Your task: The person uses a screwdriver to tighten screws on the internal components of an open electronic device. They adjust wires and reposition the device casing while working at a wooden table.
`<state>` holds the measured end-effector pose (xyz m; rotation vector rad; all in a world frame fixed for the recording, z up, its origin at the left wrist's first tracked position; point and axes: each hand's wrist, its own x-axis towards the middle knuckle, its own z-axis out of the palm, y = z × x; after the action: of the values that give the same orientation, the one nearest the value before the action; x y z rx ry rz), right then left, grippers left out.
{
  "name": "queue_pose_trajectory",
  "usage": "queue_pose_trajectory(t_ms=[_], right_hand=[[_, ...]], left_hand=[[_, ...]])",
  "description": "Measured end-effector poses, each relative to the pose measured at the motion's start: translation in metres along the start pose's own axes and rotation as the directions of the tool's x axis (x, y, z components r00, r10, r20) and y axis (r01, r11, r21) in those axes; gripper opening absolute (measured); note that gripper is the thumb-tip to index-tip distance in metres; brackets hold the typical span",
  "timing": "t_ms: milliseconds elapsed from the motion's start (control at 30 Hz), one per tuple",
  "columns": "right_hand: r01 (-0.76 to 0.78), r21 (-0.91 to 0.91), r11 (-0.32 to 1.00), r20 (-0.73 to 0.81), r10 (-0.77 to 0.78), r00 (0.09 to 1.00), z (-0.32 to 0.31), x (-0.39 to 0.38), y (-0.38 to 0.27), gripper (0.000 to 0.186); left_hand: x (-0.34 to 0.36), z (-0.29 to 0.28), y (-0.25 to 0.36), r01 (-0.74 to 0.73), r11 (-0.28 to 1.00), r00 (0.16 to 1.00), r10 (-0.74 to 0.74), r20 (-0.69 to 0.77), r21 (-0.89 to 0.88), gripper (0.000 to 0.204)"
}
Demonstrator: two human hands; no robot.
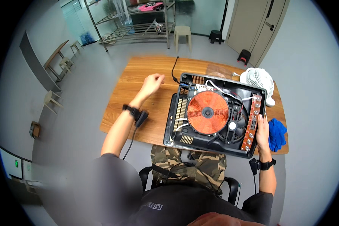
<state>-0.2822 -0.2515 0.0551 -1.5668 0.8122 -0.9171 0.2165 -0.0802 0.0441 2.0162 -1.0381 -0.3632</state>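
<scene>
An induction cooker [180, 140] with its black housing open lies tilted slightly on the table, its inside facing up. In it sit a round copper coil [199, 109], a black cooling fan [239, 132] and a reddish control board [249, 130] along the right edge. My right hand [263, 133] grips the housing's right side, thumb on top by the control board. To the left of the cooker, my left hand [153, 83] hovers over the table with its fingers curled closed; what they hold, if anything, is too small to make out.
The wooden table [133, 94] bears a white fan-like device [258, 79], a blue cloth or glove bundle [277, 135] and a clear plastic bag [218, 71]. A black power cord [173, 71] runs off the back of the cooker. Stools and a metal rack [132, 32] stand beyond.
</scene>
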Motion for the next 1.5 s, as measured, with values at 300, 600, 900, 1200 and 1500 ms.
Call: queue_pose_trajectory(t_ms=[300,600,900,1200,1500], right_hand=[[0.043,0.065,0.997,0.003,-0.043,0.999,0.016,-0.003,-0.029,0.039],[0.023,-0.034,0.999,0.034,-0.022,0.999,0.008,0.002,-0.032,0.037],[0.177,-0.06,0.982,0.07,-0.172,0.983,0.012,-0.007,-0.049,0.04],[0.274,-0.122,0.954,0.1,-0.263,0.96,0.017,-0.015,-0.058,0.033],[0.341,-0.209,0.917,0.078,-0.332,0.94,0.019,-0.022,-0.064,0.036]], left_hand=[[0.132,0.043,-0.033,-0.052,0.915,0.998,0.033,0.054,0.401,0.05],[0.08,0.013,-0.015,0.074,0.986,0.981,-0.099,0.164,0.149,0.041],[-0.043,-0.11,0.021,0.044,0.995,0.922,-0.074,-0.38,-0.087,0.037],[-0.165,-0.112,0.004,0.315,0.949,0.821,-0.267,-0.505,0.009,0.04],[-0.201,-0.071,-0.04,0.456,0.862,0.89,-0.442,-0.113,0.222,0.046]])
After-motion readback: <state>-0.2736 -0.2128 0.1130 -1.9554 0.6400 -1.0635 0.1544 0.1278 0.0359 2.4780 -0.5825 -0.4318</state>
